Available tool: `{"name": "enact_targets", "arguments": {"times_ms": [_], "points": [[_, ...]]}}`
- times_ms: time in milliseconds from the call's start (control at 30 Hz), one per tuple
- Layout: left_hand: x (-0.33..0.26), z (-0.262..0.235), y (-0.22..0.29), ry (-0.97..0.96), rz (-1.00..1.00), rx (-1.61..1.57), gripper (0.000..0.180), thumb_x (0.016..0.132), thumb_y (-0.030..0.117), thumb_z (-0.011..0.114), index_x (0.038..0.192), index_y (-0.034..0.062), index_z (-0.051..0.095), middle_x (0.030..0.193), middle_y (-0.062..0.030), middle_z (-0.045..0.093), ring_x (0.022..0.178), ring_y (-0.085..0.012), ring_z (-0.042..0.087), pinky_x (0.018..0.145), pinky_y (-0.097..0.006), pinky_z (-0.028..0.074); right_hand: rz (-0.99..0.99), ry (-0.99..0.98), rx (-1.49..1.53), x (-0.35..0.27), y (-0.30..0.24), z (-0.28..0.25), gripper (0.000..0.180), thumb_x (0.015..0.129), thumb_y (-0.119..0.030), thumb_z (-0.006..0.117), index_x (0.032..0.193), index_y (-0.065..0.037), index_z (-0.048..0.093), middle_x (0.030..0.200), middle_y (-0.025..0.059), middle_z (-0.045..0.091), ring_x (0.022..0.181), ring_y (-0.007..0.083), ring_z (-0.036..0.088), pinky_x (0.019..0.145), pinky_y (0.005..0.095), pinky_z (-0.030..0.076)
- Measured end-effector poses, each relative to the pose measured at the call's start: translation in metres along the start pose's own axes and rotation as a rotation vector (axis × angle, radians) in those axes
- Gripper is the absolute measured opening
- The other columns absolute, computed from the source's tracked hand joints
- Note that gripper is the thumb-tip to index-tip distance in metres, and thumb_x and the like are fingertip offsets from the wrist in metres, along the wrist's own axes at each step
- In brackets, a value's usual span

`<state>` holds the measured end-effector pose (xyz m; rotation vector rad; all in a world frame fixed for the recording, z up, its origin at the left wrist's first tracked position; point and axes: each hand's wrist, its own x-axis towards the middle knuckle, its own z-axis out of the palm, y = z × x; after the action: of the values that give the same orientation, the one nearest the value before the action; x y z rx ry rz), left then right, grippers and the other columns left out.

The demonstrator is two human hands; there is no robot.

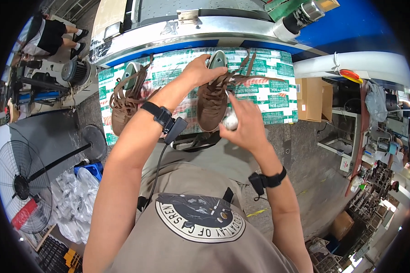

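Observation:
Two brown lace-up shoes stand on a surface wrapped in green-and-white printed tape (271, 102). My left hand (199, 72) grips the right-hand shoe (212, 100) at its heel collar, thumb across the opening. That shoe's toe points toward me and its loose laces (250, 75) trail to the right. Beside its toe, my right hand (247, 122) is curled around a small round silvery-white wad (231, 122); its exact kind is unclear. The index finger reaches up beside the laces. To the left, untouched, sits the other shoe (123, 104), its laces also loose.
Behind the taped surface runs a metal machine edge (168, 38). An open cardboard box (314, 100) stands at right under a white pipe (364, 66). At left are a large fan (23, 186) and clear plastic bags (73, 204). Another person (54, 36) stands at far left.

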<state>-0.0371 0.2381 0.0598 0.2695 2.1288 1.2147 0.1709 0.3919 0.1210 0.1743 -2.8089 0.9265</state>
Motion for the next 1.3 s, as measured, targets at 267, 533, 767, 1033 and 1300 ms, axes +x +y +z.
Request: {"name": "enact_targets", "arguments": {"times_ms": [267, 533, 767, 1033, 1300], "points": [[0.0, 0.006, -0.008, 0.116, 0.062, 0.078, 0.1, 0.081, 0.059, 0.086, 0.149, -0.0075, 0.055, 0.13, -0.0284, 0.072, 0.119, -0.0362, 0.072, 0.102, -0.04, 0.056, 0.117, -0.221, 0.035, -0.07, -0.022, -0.033, 0.083, 0.073, -0.032, 0.085, 0.142, 0.004, 0.058, 0.106, 0.019, 0.063, 0.1, 0.0398, 0.06, 0.091, 0.0496, 0.047], [-0.006, 0.002, 0.001, 0.033, 0.004, 0.01, 0.1, 0.082, 0.06, 0.086, 0.151, -0.005, 0.055, 0.131, -0.0277, 0.072, 0.122, -0.0353, 0.071, 0.104, -0.04, 0.055, 0.042, -0.01, 0.049, -0.019, -0.003, 0.006, 0.077, 0.073, -0.029, 0.085, 0.137, 0.005, 0.061, 0.108, 0.0194, 0.065, 0.101, 0.039, 0.061, 0.091, 0.0497, 0.048], [-0.003, 0.004, 0.0, 0.073, 0.018, 0.052, 0.094, 0.087, 0.05, 0.087, 0.155, -0.0034, 0.051, 0.11, -0.0199, 0.077, 0.097, -0.0238, 0.075, 0.084, -0.036, 0.059, 0.036, 0.041, 0.128, -0.015, -0.004, 0.012, 0.077, 0.074, -0.03, 0.085, 0.137, 0.005, 0.06, 0.11, 0.0195, 0.065, 0.101, 0.0397, 0.062, 0.09, 0.0487, 0.048], [-0.004, 0.002, -0.002, 0.085, 0.002, 0.05, 0.101, 0.081, 0.06, 0.085, 0.151, -0.0064, 0.055, 0.135, -0.0282, 0.07, 0.124, -0.0351, 0.07, 0.106, -0.04, 0.054, 0.102, -0.17, -0.087, -0.035, -0.034, -0.008, 0.085, 0.074, -0.035, 0.084, 0.143, 0.006, 0.057, 0.108, 0.0195, 0.063, 0.1, 0.038, 0.061, 0.092, 0.0495, 0.047], [-0.007, 0.005, -0.005, 0.077, 0.015, 0.039, 0.1, 0.081, 0.063, 0.081, 0.154, -0.0002, 0.055, 0.135, -0.0275, 0.07, 0.125, -0.0366, 0.07, 0.106, -0.039, 0.054, -0.104, -0.004, -0.07, -0.008, -0.053, -0.002, 0.086, 0.071, -0.036, 0.086, 0.142, 0.005, 0.058, 0.106, 0.0157, 0.061, 0.098, 0.0349, 0.058, 0.089, 0.0471, 0.046]]}}
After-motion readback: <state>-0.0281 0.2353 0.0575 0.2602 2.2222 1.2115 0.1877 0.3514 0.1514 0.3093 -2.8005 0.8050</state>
